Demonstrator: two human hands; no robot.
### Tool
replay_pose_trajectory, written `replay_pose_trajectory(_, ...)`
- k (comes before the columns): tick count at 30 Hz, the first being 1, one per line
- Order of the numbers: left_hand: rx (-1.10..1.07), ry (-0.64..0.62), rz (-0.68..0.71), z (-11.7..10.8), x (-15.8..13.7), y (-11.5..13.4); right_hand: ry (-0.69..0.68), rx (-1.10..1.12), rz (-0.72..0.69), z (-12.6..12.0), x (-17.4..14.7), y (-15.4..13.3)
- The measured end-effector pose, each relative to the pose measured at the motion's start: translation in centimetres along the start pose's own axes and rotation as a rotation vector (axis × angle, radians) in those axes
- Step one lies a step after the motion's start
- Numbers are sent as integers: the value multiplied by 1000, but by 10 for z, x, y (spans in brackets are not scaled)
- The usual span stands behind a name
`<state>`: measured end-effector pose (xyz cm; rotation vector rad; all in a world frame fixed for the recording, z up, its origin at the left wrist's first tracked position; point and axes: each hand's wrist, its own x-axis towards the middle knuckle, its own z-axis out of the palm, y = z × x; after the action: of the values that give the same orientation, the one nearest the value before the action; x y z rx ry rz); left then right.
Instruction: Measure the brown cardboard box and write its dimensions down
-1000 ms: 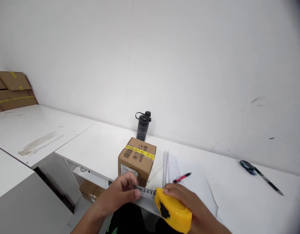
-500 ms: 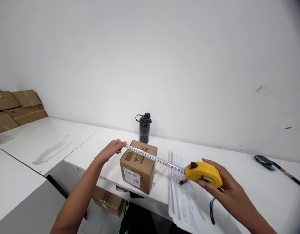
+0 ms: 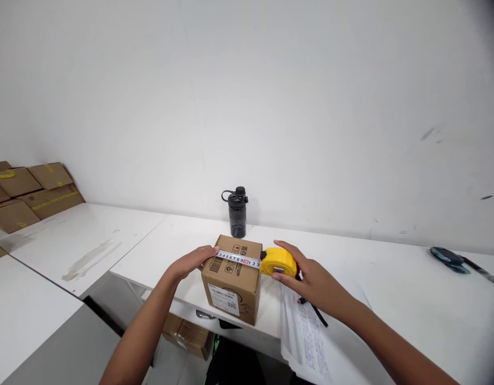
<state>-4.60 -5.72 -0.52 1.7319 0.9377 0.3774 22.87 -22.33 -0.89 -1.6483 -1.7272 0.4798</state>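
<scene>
A small brown cardboard box (image 3: 231, 278) with a white label on its front stands near the table's front edge. Across its top runs the blade of a tape measure (image 3: 278, 261), which has a yellow case. My right hand (image 3: 301, 272) is closed around that case, just beyond the box's right top edge. At the left top edge, my left hand (image 3: 194, 261) pinches the blade's end, its fingertips against the box. The hooked tip of the blade is hidden under those fingers. A black wrist strap (image 3: 319, 316) dangles from the case over the papers.
Behind the box stands a dark bottle (image 3: 238, 214) near the wall. Written papers (image 3: 307, 347) and a pen lie at the right. A dark strapped object (image 3: 449, 259) rests farther right. Cardboard boxes are stacked at the far left, and another box (image 3: 193, 339) sits below the table.
My right hand has moved left with the tape measure case, up to the box's right edge. The blade between my hands has become shorter and now lies along the box top.
</scene>
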Motion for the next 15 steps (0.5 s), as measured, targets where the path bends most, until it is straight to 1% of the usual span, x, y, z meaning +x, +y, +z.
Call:
replay_pose_trajectory(4, -15, 1, 24, 2, -3, 0, 30, -41, -34, 2, 4, -6)
replay_pose_trajectory(8, 46, 29, 64, -1, -3, 0, 89, -58, -49, 2, 1, 5)
replay_pose_trajectory(10, 108, 61, 100, -7, -2, 1, 145, -122, -83, 5, -3, 9)
replay_pose_trajectory(12, 147, 85, 121, -15, 1, 6, 263, -241, -166, 12, -12, 6)
replay_pose_trajectory(13, 161, 98, 129, -19, 5, 11, 355, -312, -221, 19, -17, 1)
replay_pose_trajectory(15, 187, 131, 150, -26, 15, 25, 557, -432, -340, 37, -32, -20)
